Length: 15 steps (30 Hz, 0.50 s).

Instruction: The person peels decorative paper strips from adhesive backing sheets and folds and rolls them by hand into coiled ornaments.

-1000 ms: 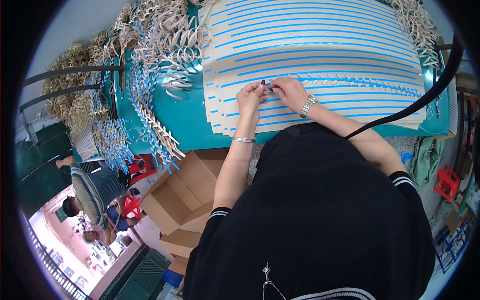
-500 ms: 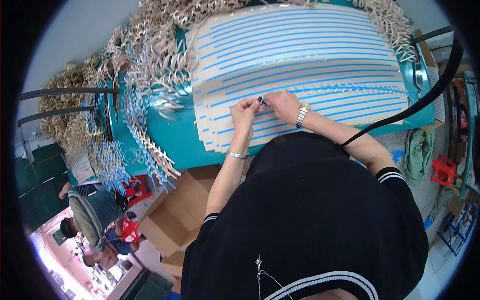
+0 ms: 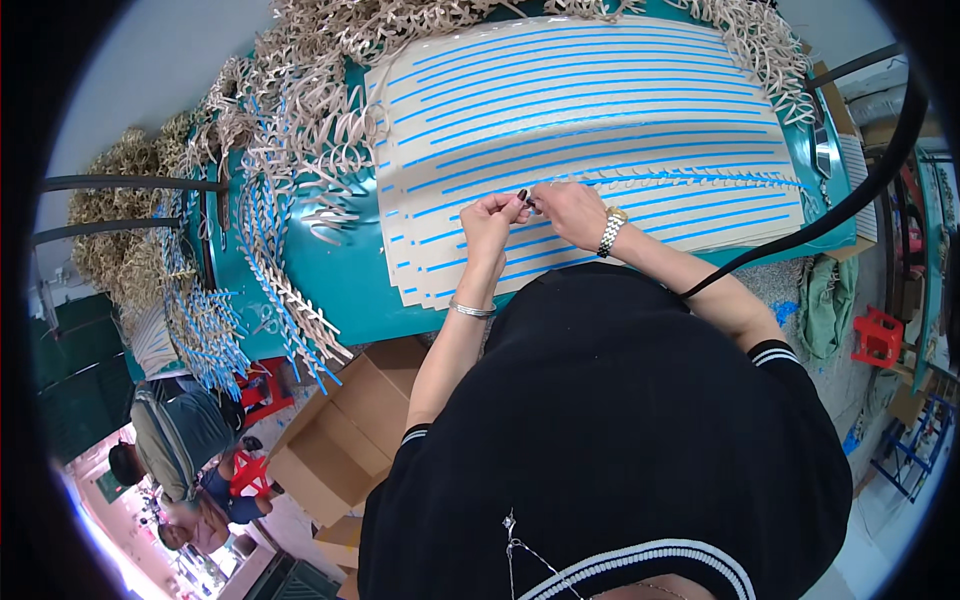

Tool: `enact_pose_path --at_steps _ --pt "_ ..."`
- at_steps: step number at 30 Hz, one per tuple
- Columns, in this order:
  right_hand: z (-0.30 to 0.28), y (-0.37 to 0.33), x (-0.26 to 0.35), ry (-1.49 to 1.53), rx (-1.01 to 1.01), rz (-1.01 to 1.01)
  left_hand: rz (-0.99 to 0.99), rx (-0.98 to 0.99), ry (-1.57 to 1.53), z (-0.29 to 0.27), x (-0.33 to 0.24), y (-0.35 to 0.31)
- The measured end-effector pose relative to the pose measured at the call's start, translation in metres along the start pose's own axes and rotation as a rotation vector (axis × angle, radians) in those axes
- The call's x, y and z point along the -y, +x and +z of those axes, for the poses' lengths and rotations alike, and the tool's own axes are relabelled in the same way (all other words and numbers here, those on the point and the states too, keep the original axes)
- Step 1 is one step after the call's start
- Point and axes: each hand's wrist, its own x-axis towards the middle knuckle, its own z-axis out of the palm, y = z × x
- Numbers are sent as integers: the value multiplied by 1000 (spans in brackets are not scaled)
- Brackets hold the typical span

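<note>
A looped beige-and-blue strip [image 3: 690,178] lies across the stack of beige sheets [image 3: 600,112] lined with blue stripes. Its left end runs under my right hand [image 3: 572,213], whose fingers are pinched on it. Close beside, almost touching, my left hand [image 3: 487,228] is closed, thumb and forefinger pressed together at the tip of the strip. The small piece between the fingertips is mostly hidden. Both hands are above the near half of the sheets.
The stack lies on a green table [image 3: 345,295]. Curly beige strips [image 3: 320,105] heap along its far and left sides; blue-beige bundles [image 3: 285,290] hang over the near edge. A black cable [image 3: 840,215] curves past my right arm. Below stand an open cardboard box [image 3: 345,430] and a red stool [image 3: 877,337].
The whole view has shifted slightly. My hands stay together at the strip's end, fingers still pinched, with only a small shift of the fingertips.
</note>
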Motion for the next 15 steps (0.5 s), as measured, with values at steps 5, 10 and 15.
enact_pose_path --at_steps 5,10,15 --pt "5 0 -4 47 4 6 -23 1 29 -3 -2 2" --pt "-1 -5 4 6 -124 44 -68 5 -12 0 -3 4" --pt "0 -5 7 -41 -393 -132 -152 -17 -200 5 -2 6"
